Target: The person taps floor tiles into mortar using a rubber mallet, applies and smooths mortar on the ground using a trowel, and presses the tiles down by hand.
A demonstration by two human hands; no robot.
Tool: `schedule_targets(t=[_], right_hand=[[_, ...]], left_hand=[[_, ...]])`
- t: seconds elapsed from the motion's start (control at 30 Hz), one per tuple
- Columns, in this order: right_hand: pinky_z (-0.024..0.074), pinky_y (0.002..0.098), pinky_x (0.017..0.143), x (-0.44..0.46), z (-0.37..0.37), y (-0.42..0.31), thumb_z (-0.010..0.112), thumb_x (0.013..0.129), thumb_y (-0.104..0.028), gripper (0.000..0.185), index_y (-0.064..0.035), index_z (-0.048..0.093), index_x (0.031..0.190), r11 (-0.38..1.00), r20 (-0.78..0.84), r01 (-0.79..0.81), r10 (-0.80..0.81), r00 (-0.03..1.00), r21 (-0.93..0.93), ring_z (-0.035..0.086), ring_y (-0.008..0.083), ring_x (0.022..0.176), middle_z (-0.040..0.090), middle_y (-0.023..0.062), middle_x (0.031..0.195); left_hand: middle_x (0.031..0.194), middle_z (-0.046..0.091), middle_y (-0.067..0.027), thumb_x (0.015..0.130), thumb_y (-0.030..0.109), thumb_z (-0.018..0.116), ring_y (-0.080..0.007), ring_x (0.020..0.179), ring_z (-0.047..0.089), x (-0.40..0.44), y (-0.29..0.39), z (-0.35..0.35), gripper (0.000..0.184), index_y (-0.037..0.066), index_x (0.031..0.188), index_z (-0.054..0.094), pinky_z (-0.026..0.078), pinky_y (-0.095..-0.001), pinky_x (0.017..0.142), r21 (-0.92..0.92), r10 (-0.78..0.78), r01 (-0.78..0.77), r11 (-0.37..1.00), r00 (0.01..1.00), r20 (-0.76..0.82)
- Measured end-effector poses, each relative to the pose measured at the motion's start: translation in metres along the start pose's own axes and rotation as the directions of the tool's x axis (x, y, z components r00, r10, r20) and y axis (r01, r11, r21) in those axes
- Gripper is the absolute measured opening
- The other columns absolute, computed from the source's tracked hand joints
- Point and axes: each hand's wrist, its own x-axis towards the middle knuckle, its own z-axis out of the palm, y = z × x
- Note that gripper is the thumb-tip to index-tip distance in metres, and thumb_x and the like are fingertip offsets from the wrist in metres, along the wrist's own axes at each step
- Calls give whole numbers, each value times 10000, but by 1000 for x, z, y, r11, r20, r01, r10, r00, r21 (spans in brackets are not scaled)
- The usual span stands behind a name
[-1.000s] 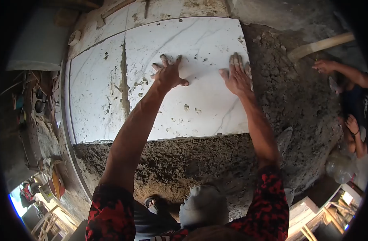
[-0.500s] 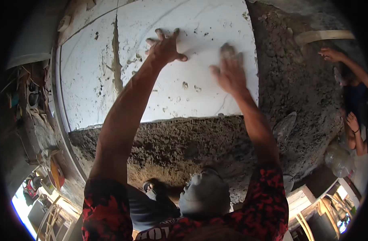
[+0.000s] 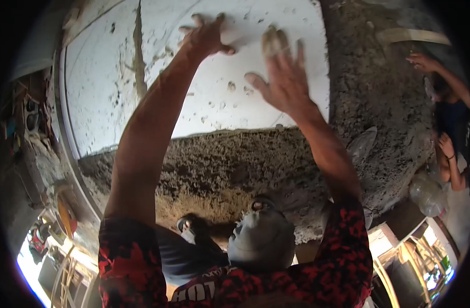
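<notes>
Beneath both hands lies a large white marbled tile [image 3: 209, 110], spotted with grey mortar smears. My left hand [image 3: 205, 40] rests on its far part with fingers spread and nothing held. To the right, my right hand [image 3: 284, 77] is over the same tile near its right edge, fingers stretched out and slightly blurred; whether the palm touches cannot be made out. A mortar-streaked joint [image 3: 138, 56] separates this tile from another white tile [image 3: 99, 87] on the left. Rough wet mortar [image 3: 235, 159] borders the near edge.
More dark mortar [image 3: 378, 102] spreads on the right, with a trowel-like blade [image 3: 362, 143] lying on it. Another person's hand [image 3: 424, 62] and arm show at the far right, above a clear plastic container [image 3: 427, 195]. A pale curved strip [image 3: 412, 36] lies at upper right.
My right hand has shifted up and slightly left across the tile, its fingers spread wider. My left hand stays at about the same spot on the tile. The view has tilted, so the tile sits higher.
</notes>
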Motion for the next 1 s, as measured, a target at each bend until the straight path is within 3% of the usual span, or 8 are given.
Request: schedule_targets(t=[0.07, 0.2, 0.27, 0.33, 0.73, 0.87, 0.93, 1.0], right_hand=[[126, 585, 1093, 4, -20, -17, 324, 903, -606, 823, 22, 206, 1422, 1000, -229, -3, 2, 973, -5, 170, 334, 1386, 189, 210, 1484], [173, 602, 1065, 2, 62, -20, 353, 906, -586, 791, 29, 274, 1399, 987, 57, -51, 60, 997, -154, 205, 337, 1369, 221, 210, 1469], [170, 594, 1069, 8, 51, -18, 358, 908, -578, 786, 29, 270, 1399, 990, 44, -19, 25, 999, -140, 190, 340, 1375, 215, 210, 1473], [146, 582, 1087, 5, 42, -24, 347, 909, -585, 795, 30, 258, 1405, 997, -82, -57, 52, 995, -52, 175, 337, 1386, 201, 210, 1484], [131, 586, 1092, 9, 60, -34, 354, 918, -565, 774, -2, 209, 1429, 987, 5, -12, 13, 1000, -162, 171, 342, 1390, 174, 187, 1502], [135, 626, 1067, 18, 26, -78, 378, 913, -561, 771, -3, 225, 1422, 996, -278, 88, -82, 957, 9, 201, 372, 1373, 181, 198, 1495], [121, 625, 1072, 7, 86, -74, 352, 910, -582, 787, -4, 214, 1427, 990, 4, 42, -42, 999, -134, 192, 359, 1380, 178, 200, 1497], [91, 617, 1085, 18, 92, -72, 311, 899, -623, 827, -3, 194, 1434, 993, 5, 45, -45, 999, -106, 177, 341, 1389, 174, 194, 1501]], left_hand=[[1455, 171, -302, 587, 500, 812, -583, 1289, 188, 0, -4, -1, 1037, 302, 1433, 247, 354, -697, 919, -141, 37, -26, 990, 996, 76], [1436, 191, -340, 672, 494, 754, -489, 1319, 249, -21, 15, -38, 1008, 197, 1460, 200, 203, -637, 1044, 13, -22, 20, 1000, 988, 154], [1480, 192, -234, 583, 513, 808, -515, 1262, 332, -17, 18, -35, 1037, 359, 1434, 236, 347, -674, 942, -29, -131, 131, 991, 991, 14], [1403, 185, -397, 551, 570, 796, -504, 1305, 266, -16, 14, -37, 1159, 181, 1462, 193, 220, -635, 1038, 8, -36, 36, 999, 990, 134], [1479, 171, -269, 610, 439, 816, -490, 1289, 310, -55, -81, -21, 1037, 307, 1451, 224, 262, -523, 1068, 45, 104, -109, 993, 989, 101], [1472, 195, -268, 613, 452, 809, -466, 1292, 327, -57, -83, -20, 1022, 296, 1448, 240, 252, -522, 1072, 36, 101, -104, 994, 992, 71], [1477, 206, -233, 600, 478, 808, -449, 1280, 354, -61, -85, -13, 1025, 327, 1441, 242, 288, -552, 1032, 31, 93, -95, 995, 993, 72], [1489, 229, -163, 576, 529, 805, -414, 1258, 408, -54, -86, -15, 1029, 390, 1428, 245, 359, -611, 951, 33, 90, -92, 995, 994, 59]])
